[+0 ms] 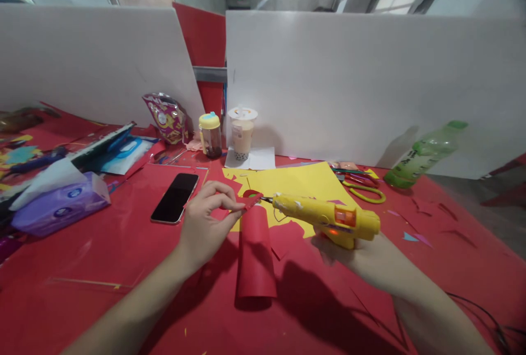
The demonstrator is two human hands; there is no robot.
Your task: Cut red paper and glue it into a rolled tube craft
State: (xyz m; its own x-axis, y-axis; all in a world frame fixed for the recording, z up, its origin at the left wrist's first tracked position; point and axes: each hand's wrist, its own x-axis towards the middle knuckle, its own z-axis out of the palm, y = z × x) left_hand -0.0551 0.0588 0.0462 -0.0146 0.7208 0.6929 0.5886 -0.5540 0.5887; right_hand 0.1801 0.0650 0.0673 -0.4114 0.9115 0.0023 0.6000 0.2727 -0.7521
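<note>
Between its thumb and fingers, my left hand point(211, 218) pinches a small red paper piece point(252, 200). My right hand point(341, 248) is wrapped round a yellow hot glue gun point(314, 213), whose orange light is lit. The gun's dark nozzle points left and meets, or nearly meets, the edge of the red piece. Below them lies a red paper tube point(257, 256) with its near end toward me. A small green spot shows by the red piece; what it belongs to is unclear. Yellow paper point(296, 179) lies behind, with red scraps on it.
A black phone point(175, 198) lies left of the tube. Further left is a purple tissue pack point(61, 207). A yellow-lidded bottle point(211, 136) and a milk tea cup point(242, 136) stand at the back. Yellow-handled scissors point(367, 193) and a tilted green bottle point(425, 155) are at the right.
</note>
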